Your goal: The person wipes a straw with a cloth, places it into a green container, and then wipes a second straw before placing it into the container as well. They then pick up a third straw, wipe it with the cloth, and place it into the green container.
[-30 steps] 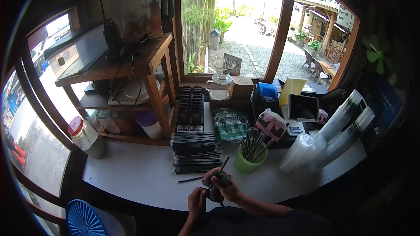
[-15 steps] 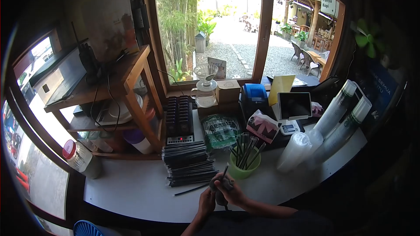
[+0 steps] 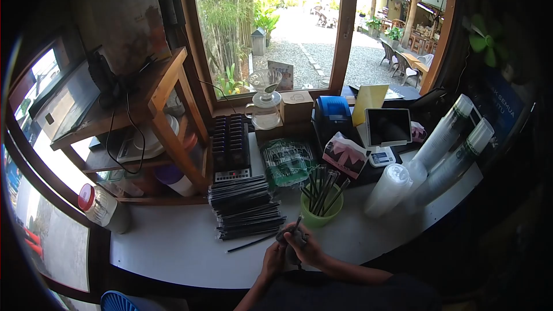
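My left hand (image 3: 273, 262) and my right hand (image 3: 310, 251) are closed together at the front edge of the counter. Between them a thin black straw (image 3: 298, 222) points up and away from me. A dark grey, cloth-like bundle (image 3: 292, 259) is wrapped in the fingers around its lower part; I cannot tell exactly how each hand grips it. Just beyond my right hand stands a light green cup (image 3: 322, 219) full of black straws (image 3: 326, 191). To the left lies a stack of thin black straws in clear wrappers (image 3: 245, 207), with a single straw (image 3: 252, 243) lying in front.
Behind the straws are a green-printed plastic bag (image 3: 286, 164), a black numbered rack (image 3: 231, 144) and a glass dripper with server (image 3: 266, 101). On the right stand stacked clear cups (image 3: 389, 190) and a tablet (image 3: 389, 126). A wooden shelf (image 3: 164, 103) and a red-lidded jar (image 3: 98, 204) occupy the left.
The camera view has shifted slightly, so the counter items sit a little higher and some further left. My hands stay together around the straw and bundle with hardly any movement.
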Tool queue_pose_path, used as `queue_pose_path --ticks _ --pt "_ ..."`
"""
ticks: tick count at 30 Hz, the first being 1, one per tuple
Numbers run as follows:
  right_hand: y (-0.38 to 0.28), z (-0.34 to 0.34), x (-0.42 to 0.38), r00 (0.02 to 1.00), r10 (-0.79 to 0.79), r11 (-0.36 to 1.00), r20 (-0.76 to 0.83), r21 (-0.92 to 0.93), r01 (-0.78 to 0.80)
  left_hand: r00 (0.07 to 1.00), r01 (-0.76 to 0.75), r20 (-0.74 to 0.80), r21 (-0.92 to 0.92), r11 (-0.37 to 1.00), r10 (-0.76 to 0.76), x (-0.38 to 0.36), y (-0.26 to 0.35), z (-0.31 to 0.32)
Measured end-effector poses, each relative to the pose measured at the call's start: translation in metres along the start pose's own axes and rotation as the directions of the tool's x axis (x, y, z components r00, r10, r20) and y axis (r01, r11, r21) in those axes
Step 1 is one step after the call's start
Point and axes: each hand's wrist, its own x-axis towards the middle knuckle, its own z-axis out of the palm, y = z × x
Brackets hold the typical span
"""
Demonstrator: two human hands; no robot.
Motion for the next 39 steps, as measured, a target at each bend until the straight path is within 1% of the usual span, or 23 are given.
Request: queue_pose_path --ticks 1,2,3,5,8,11,12,15,16,17,19,20,23,24,26,27,30,33,34,37,39 --pt "0.006 0.004 -0.004 0.997 0.062 0.998 0.048 0.007 -0.063 0.997 -0.081 -0.011 0.04 0.996 0.082 -0.003 0.001 0.003" --pt "0.008 0.005 -0.009 0.995 0.081 0.997 0.056 0.0 -0.081 0.987 -0.159 -0.017 0.082 0.984 0.161 -0.006 0.003 0.004" --pt "0.007 0.005 -0.009 0.996 0.087 0.995 0.03 0.04 -0.088 0.998 -0.06 -0.022 0.001 0.998 0.06 -0.007 0.006 0.004" --pt "0.003 0.0 -0.004 0.995 0.098 0.988 -0.025 0.123 -0.094 0.99 0.138 -0.003 -0.155 0.978 -0.14 -0.002 0.013 0.002" --pt "-0.034 -0.004 0.003 0.981 -0.105 0.988 -0.162 0.099 0.122 0.997 0.076 0.035 -0.035 0.997 -0.075 0.006 -0.001 -0.001" --pt "-0.037 -0.008 0.002 0.96 -0.207 0.975 -0.188 0.042 0.218 0.996 0.064 0.06 -0.029 0.998 -0.062 0.004 0.009 -0.001" --pt "-0.036 -0.004 -0.002 0.965 -0.179 0.981 -0.191 0.044 0.191 0.997 0.051 0.06 -0.019 0.999 -0.05 0.004 0.006 -0.001" --pt "-0.012 0.002 -0.011 0.994 -0.067 0.998 -0.084 -0.017 0.066 0.999 -0.014 0.035 -0.008 1.0 0.014 0.005 -0.004 0.0" --pt "-0.01 0.005 -0.014 0.997 -0.075 0.984 -0.019 -0.165 0.071 0.999 -0.048 0.02 -0.014 0.999 0.049 0.004 -0.004 0.002" --pt "-0.005 0.003 -0.015 1.0 -0.026 0.99 -0.014 -0.14 0.023 0.997 -0.081 0.007 -0.02 0.997 0.081 0.003 -0.003 0.003" --pt "0.0 0.0 -0.013 0.997 0.077 0.993 -0.004 -0.089 -0.077 0.999 0.035 0.029 -0.029 0.999 -0.034 0.0 0.019 0.004" --pt "-0.007 -0.002 -0.014 0.997 0.07 0.997 -0.044 -0.014 -0.07 0.995 0.094 0.041 -0.028 0.995 -0.093 -0.002 0.027 0.003" --pt "-0.036 -0.008 -0.014 0.983 -0.109 0.993 -0.149 -0.057 0.102 0.984 0.076 0.168 -0.06 0.995 -0.065 0.002 -0.006 -0.002" --pt "-0.048 -0.009 -0.015 0.982 -0.102 0.995 -0.159 -0.03 0.099 0.982 0.065 0.183 -0.049 0.997 -0.055 0.004 -0.004 -0.003" --pt "-0.044 -0.008 -0.018 0.977 -0.133 0.991 -0.169 -0.046 0.127 0.976 0.051 0.211 -0.031 0.998 -0.043 0.002 0.001 -0.004" --pt "-0.04 -0.008 -0.02 0.974 -0.146 0.989 -0.171 -0.055 0.139 0.978 0.06 0.201 -0.018 0.998 -0.055 0.0 0.006 -0.004" --pt "-0.022 -0.006 -0.025 0.996 -0.045 0.984 -0.075 -0.176 0.032 0.981 0.078 0.179 0.007 0.997 -0.078 -0.007 0.014 -0.003" --pt "-0.029 -0.018 -0.024 0.996 0.07 0.995 0.054 -0.074 -0.066 0.98 0.074 0.186 0.005 0.997 -0.073 -0.015 0.01 -0.004" --pt "-0.036 -0.02 -0.024 0.995 0.091 0.996 0.05 0.018 -0.092 0.981 0.059 0.184 -0.008 0.998 -0.057 -0.015 0.013 -0.003" --pt "-0.052 -0.021 -0.023 0.999 0.009 0.999 -0.035 -0.05 -0.01 0.986 0.024 0.165 -0.016 1.0 -0.021 -0.02 0.011 -0.003" --pt "-0.047 -0.016 -0.025 0.997 -0.048 0.994 -0.063 -0.097 0.042 0.99 0.01 0.14 -0.011 1.0 -0.008 -0.015 0.002 0.0"
